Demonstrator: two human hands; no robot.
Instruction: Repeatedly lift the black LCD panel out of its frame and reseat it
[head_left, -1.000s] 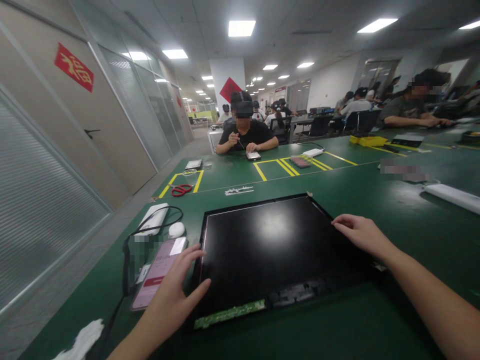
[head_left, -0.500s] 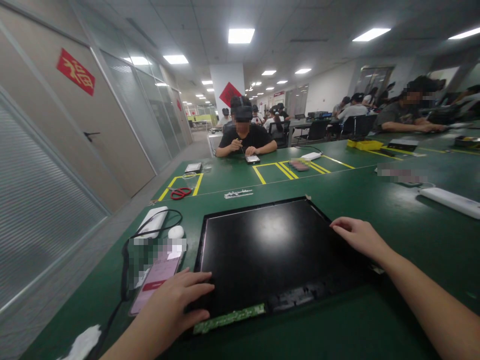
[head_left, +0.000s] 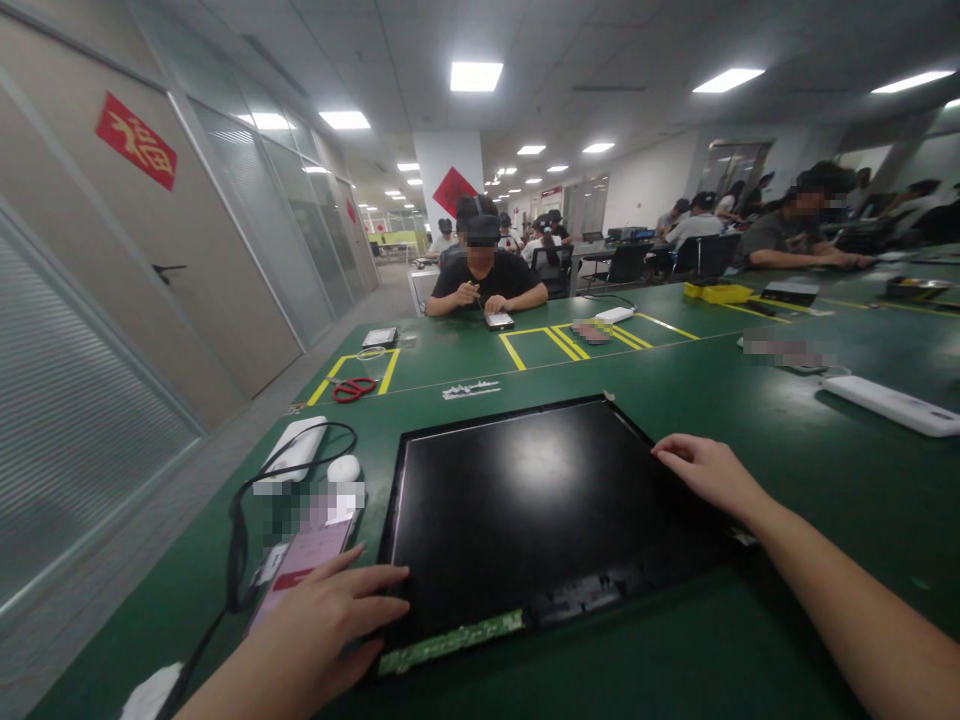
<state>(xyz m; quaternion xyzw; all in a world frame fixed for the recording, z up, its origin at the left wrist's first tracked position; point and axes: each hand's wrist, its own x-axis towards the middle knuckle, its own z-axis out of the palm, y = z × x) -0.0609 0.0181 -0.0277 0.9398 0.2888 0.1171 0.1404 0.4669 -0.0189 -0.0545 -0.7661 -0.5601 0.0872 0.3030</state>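
A black flat display panel [head_left: 517, 500] lies on the green table, its glossy face up with a ceiling light mirrored in it. Along its near edge runs a narrow green circuit board [head_left: 454, 640]. My left hand [head_left: 341, 610] rests at the panel's near left side, fingers spread, fingertips over the left edge. At the right edge, my right hand [head_left: 705, 475] has thumb and index finger pinched together on the rim. What lies under the right fingertips is too small to make out. Beside my left hand lies a phone [head_left: 315, 540] with a pink screen.
Left of the panel are a white power bank [head_left: 296, 450], a black cord [head_left: 237, 560] and a small white case [head_left: 344, 468]. Beyond lie red-handled scissors [head_left: 354, 389] and white scraps [head_left: 470, 390]. Across the table a person [head_left: 487, 280] works on a small device. A white power strip [head_left: 892, 405] lies right.
The whole view has shifted slightly. My left fingers have slid a little along the panel's left edge, and the thumb has drawn back from the circuit board. My right hand stays at the right edge.
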